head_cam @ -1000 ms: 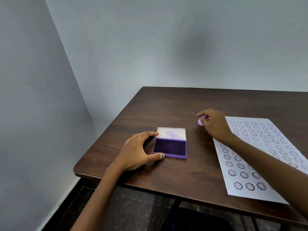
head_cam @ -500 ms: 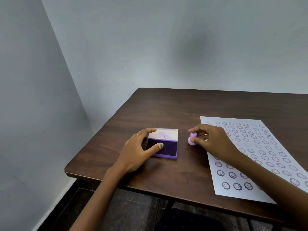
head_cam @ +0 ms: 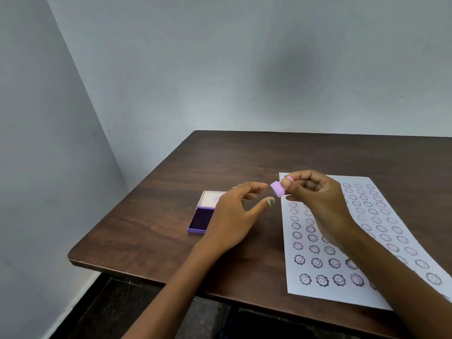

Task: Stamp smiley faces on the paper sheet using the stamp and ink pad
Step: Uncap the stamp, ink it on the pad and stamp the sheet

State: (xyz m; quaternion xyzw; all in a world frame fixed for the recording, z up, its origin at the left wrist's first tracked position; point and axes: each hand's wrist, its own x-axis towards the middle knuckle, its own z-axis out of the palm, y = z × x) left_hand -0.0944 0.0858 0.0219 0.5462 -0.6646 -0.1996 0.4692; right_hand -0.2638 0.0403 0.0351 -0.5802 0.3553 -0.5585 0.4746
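Note:
A small pink-purple stamp (head_cam: 278, 188) is pinched in my right hand (head_cam: 318, 201), lifted above the table near the paper's top left corner. My left hand (head_cam: 234, 214) hovers open right beside the stamp, fingers spread, thumb just below it, not touching it. The purple ink pad (head_cam: 201, 220) lies open on the table at the left, its white lid folded back; my left hand covers its right side. The white paper sheet (head_cam: 318, 289) lies at the right, covered with rows of stamped smiley faces; my right forearm hides part of it.
The dark wooden table (head_cam: 146, 241) stands in a corner, with grey walls behind and to the left. Its front edge runs close to me, with a dark floor (head_cam: 117, 309) below.
My right hand has lifted the stamp off the table and turned it sideways. My left hand has let go of the ink pad and moved right, up toward the stamp.

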